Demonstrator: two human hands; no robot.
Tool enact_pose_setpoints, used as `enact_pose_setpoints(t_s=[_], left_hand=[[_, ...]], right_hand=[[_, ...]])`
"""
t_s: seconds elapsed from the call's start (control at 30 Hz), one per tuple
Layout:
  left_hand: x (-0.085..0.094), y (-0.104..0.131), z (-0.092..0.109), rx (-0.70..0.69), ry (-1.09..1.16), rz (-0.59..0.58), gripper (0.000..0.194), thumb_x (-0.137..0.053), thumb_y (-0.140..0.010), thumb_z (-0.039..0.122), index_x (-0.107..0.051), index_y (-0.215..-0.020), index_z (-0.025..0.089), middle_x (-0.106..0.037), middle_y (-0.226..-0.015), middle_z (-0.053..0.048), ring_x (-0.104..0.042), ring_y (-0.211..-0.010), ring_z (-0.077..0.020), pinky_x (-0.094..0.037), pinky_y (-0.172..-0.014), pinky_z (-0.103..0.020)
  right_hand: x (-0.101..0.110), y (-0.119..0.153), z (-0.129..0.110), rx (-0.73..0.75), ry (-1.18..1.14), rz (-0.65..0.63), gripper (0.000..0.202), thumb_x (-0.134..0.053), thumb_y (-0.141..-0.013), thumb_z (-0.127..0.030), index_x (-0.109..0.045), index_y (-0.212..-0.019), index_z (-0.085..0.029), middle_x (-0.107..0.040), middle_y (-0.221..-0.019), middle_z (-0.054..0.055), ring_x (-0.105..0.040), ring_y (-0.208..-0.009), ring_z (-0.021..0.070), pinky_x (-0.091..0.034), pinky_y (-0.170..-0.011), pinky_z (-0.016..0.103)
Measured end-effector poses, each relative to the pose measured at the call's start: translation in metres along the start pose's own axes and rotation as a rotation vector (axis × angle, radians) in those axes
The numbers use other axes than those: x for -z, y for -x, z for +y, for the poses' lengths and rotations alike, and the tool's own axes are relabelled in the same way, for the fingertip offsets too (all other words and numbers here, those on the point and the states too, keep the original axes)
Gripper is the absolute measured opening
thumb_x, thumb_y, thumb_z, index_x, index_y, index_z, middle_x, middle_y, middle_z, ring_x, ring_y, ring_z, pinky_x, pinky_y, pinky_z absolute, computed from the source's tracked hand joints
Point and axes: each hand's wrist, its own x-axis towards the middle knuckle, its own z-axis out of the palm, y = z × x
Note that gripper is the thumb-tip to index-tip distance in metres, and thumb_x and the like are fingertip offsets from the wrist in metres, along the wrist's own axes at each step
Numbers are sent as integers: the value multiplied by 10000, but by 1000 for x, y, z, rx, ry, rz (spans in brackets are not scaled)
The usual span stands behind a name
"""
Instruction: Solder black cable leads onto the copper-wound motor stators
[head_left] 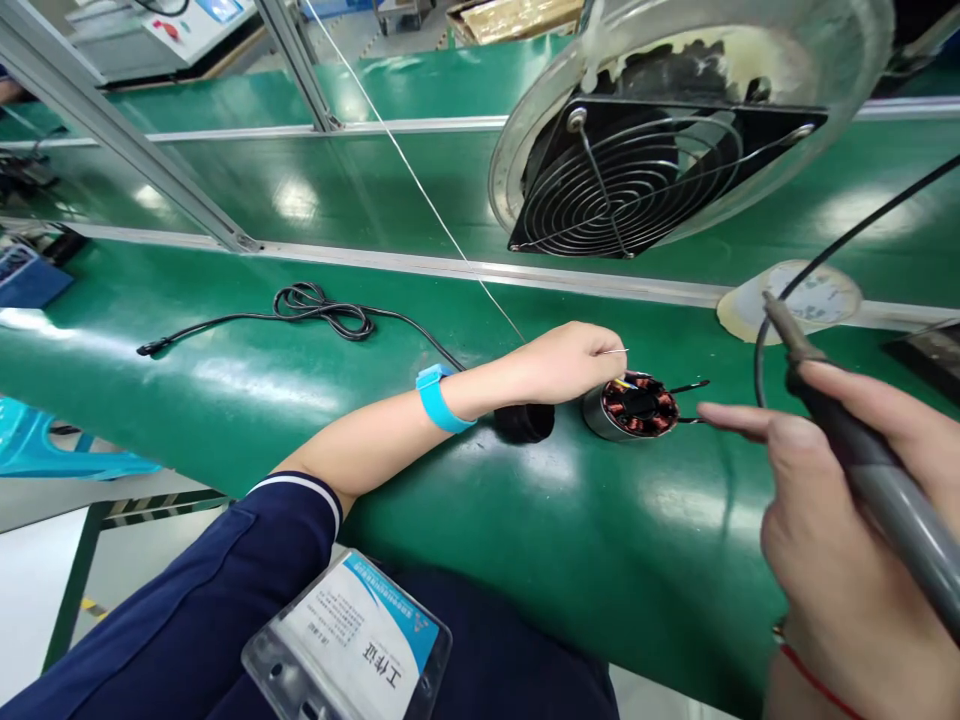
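My left hand (574, 362) is closed on a thin solder wire (616, 351) whose end pokes out past the fingers. Just beside it, a motor stator (634, 408) with copper windings stands on the green bench, black leads sticking out to its right. My right hand (832, 500) grips a soldering iron (862, 450), its tip up and to the left, while the index finger reaches to one black lead. Under my left wrist lies a black cylindrical part (525, 422), partly covered. The solder strand (420, 185) runs up from behind my left wrist.
A round fume fan (622, 190) with a wire grille hangs over the back of the bench. A coiled black cable (322, 308) lies at left. At right are a tape-like roll (795, 295) and the iron's cord (847, 235). A metal post (135, 150) rises at left.
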Motion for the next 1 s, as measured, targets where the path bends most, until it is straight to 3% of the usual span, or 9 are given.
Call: enact_pose_setpoints(t_s=[0.17, 0.3, 0.53, 0.67, 0.8, 1.0], left_hand=[[0, 0, 0, -16, -16, 11, 191, -431, -801, 212, -432, -616, 168, -403, -617, 40, -378, -622, -93, -335, -633, -251], [0, 0, -2, -42, -20, 5, 187, -431, -808, 240, -448, -636, 168, -419, -629, 42, -398, -640, -97, -356, -661, -250], [1, 1, -4, -52, -17, 3, 196, -435, -814, 272, -446, -648, 168, -414, -632, 45, -390, -641, -93, -352, -656, -238], [2, 1, -3, -61, -24, 6, 175, -430, -812, 251, -455, -661, 167, -446, -648, 42, -401, -649, -94, -357, -658, -236], [1, 2, -4, -82, -28, 2, 152, -436, -812, 227, -459, -675, 164, -463, -658, 41, -419, -652, -93, -365, -654, -237], [0, 8, -2, -7, 49, 138, 35, -444, -816, 188, -421, -791, 188, -476, -695, 41, -436, -639, -94, -354, -585, -221]], right_hand=[[-12, -18, 12, 142, 64, -205, 417, -622, -854, -365, -584, -1255, -257, -728, -1004, 39, -623, -1098, 223, -489, -897, 356], [-33, -5, 26, 193, 0, -125, 480, -611, -841, -306, -524, -1300, -195, -705, -1091, 87, -582, -1161, 253, -436, -971, 437], [-43, 10, 32, 176, -15, -118, 423, -577, -868, -299, -526, -1275, -197, -712, -1035, 79, -596, -1114, 266, -434, -974, 496], [-48, 14, 30, 290, -21, -2, 504, -630, -836, -270, -475, -1314, -226, -698, -1051, 75, -590, -1089, 271, -417, -975, 506], [-54, 16, 23, 404, 38, -16, 503, -621, -841, -224, -452, -1313, -260, -701, -960, 44, -589, -1012, 266, -417, -927, 491], [-56, 14, 19, 331, -32, -26, 379, -583, -884, -246, -493, -1250, -286, -692, -864, -9, -609, -924, 207, -426, -924, 433]])
